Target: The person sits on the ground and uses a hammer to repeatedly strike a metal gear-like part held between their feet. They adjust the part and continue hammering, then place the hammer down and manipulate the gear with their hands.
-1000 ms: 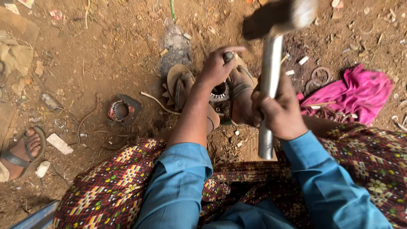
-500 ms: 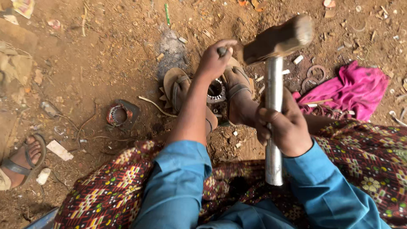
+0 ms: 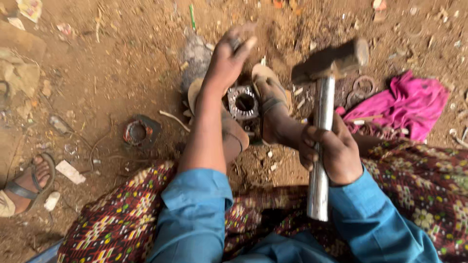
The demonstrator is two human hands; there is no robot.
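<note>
The right hand [image 3: 336,153] was wrapped tight round the steel shaft of a hammer [image 3: 324,112], head raised over the right foot [image 3: 273,104]. Between both sandalled feet, on the dirt ground [image 3: 97,73], sat a square metal part [image 3: 243,102] with a round bore. The left hand [image 3: 229,56] reached beyond it, fingers loosely curled; something thin seemed pinched there, though I could not tell what. A skewed blow might have struck the toes or that hand, since both lay just beside the part. A pink cloth [image 3: 399,104] lay to the right.
</note>
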